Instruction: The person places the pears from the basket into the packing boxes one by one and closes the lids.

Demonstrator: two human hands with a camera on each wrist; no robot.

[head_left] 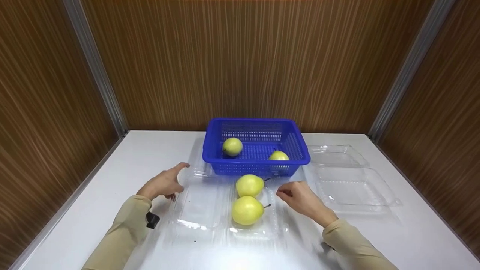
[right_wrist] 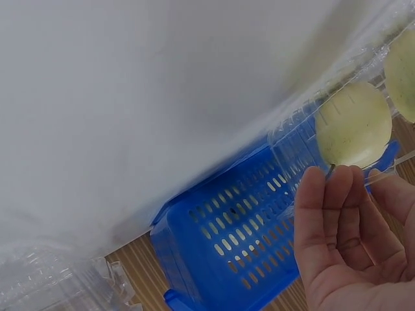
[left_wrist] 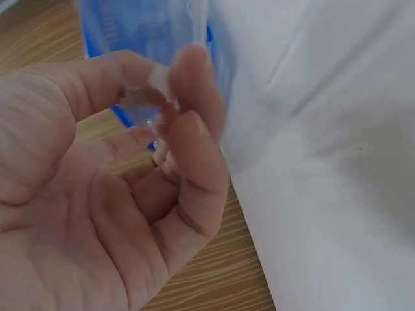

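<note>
A clear plastic clamshell container (head_left: 275, 221) lies opened flat on the white table, two yellow-green pears (head_left: 247, 210) in its right half. My left hand (head_left: 163, 184) is at the left side of the clear lid (head_left: 198, 202). In the left wrist view, thumb and fingers (left_wrist: 194, 84) pinch a piece of clear plastic. At the container's right side, my right hand (head_left: 302, 198) has its thumb and fingertips together at the rim. The right wrist view shows those fingertips (right_wrist: 353, 188) on the clear edge, close beside a pear (right_wrist: 355, 126) and its stem.
Behind the container stands a blue perforated basket (head_left: 255, 162) holding two more pears (head_left: 233, 146). Another opened clear container (head_left: 347, 187) lies to the right. Wood-grain panels (head_left: 240, 63) enclose the table at the back and sides.
</note>
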